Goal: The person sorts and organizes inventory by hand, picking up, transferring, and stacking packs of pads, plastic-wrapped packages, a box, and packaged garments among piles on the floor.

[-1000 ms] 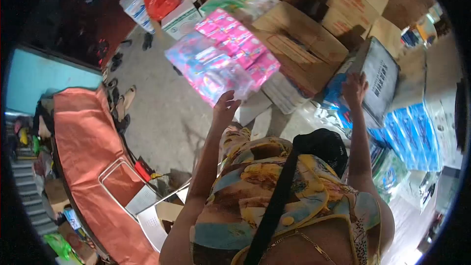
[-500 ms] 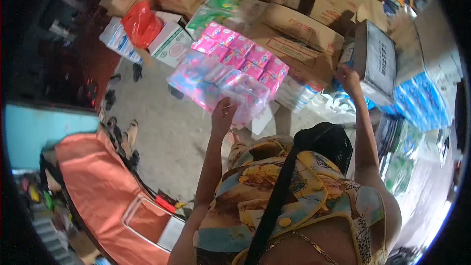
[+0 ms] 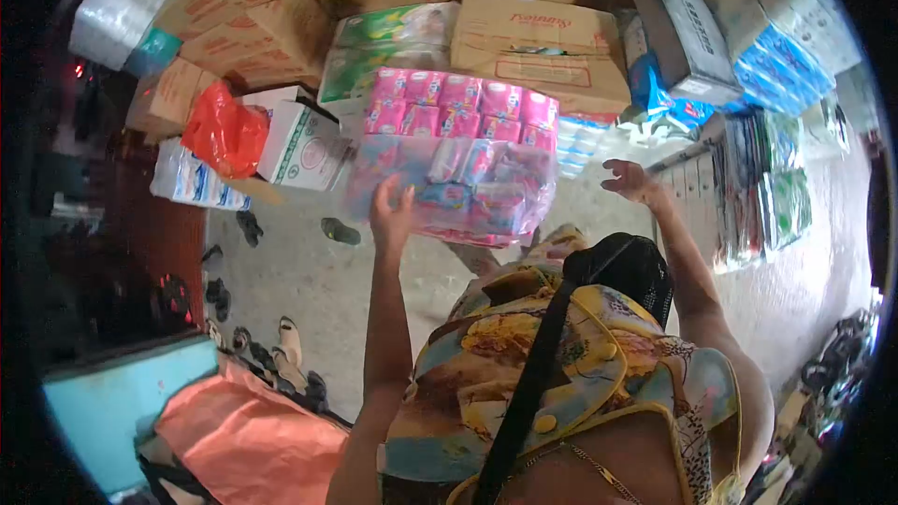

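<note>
A clear plastic-wrapped bundle of pink packets (image 3: 463, 122) stands in front of me, its packets showing in rows at the far side. Loose, cloudy film covers its near part. My left hand (image 3: 391, 210) is at the bundle's near left, against the film, fingers pointing away from me and a little apart. My right hand (image 3: 631, 180) hovers off the bundle's right side with bent, spread fingers and holds nothing. What the bundle rests on is hidden beneath it.
Cardboard cartons (image 3: 538, 37) and green-printed packs (image 3: 388, 42) line the back. A red plastic bag (image 3: 224, 136) and a white box (image 3: 304, 145) are at left. A dark grey box (image 3: 687, 37) and flat stacked packs (image 3: 739, 192) stand at right. Shoes (image 3: 290, 346) lie on the floor.
My view has turned, so the bundle looks squarer to me. My left hand has moved left along its near side. My right hand has come from beside the grey box toward the bundle.
</note>
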`<state>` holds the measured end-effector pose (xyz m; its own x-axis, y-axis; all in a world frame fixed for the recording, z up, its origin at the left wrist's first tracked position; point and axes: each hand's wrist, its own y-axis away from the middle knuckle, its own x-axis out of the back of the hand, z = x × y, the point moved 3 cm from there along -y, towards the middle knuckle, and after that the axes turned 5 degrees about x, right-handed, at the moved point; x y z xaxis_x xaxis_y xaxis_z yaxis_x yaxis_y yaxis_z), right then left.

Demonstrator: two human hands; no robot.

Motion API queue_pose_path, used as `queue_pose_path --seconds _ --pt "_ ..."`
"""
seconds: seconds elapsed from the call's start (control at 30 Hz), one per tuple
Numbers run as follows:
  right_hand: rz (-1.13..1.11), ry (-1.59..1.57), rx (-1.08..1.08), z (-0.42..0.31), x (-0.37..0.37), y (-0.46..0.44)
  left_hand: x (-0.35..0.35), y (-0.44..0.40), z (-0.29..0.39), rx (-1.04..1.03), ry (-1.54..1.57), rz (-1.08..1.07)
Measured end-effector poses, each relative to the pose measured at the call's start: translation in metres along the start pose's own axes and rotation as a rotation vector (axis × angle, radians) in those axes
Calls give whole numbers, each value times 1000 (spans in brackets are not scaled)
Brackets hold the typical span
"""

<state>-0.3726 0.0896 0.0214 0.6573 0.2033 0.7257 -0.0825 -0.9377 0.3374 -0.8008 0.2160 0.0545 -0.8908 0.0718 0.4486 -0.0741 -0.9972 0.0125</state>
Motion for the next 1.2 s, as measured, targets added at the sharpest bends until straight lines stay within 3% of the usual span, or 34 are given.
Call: queue_pose_path --seconds 0.07,0.1,0.13,0.2,0.3,0.53,0.6,0.63,0.7,0.9,0.97,1.13,1.2 --pt "21 46 -17 14 -10 17 7 -14 11 -157 -311 199" --pt "40 39 -36 17 -13 26 11 -25 7 -31 -354 118" --pt "43 62 -80 22 -17 34 7 -30 10 -50 -352 101" --pt "47 39 -136 38 -27 42 5 -39 1 222 -760 205" --pt "85 -42 -222 52 -37 45 -1 -56 -32 297 -819 12" --pt "108 -209 -162 43 -53 7 -2 -59 -22 325 -820 10" --pt "42 -521 -84 26 -57 1 3 -69 -20 325 -875 -45" --pt "56 -530 -98 18 -59 1 6 -72 -22 342 -927 -97" --pt "24 -777 -278 -17 -57 5 20 -81 -22 334 -904 -120" --pt "161 -1111 -360 -69 -91 8 68 -125 -89 115 -634 -83" --pt "178 -1159 -405 -88 -104 11 64 -135 -118 298 -309 -514" --pt "304 -1123 -434 -106 -120 9 62 -140 -101 286 -521 -642" --pt "336 -1167 -474 -107 -126 5 55 -155 -122 429 -299 -754"
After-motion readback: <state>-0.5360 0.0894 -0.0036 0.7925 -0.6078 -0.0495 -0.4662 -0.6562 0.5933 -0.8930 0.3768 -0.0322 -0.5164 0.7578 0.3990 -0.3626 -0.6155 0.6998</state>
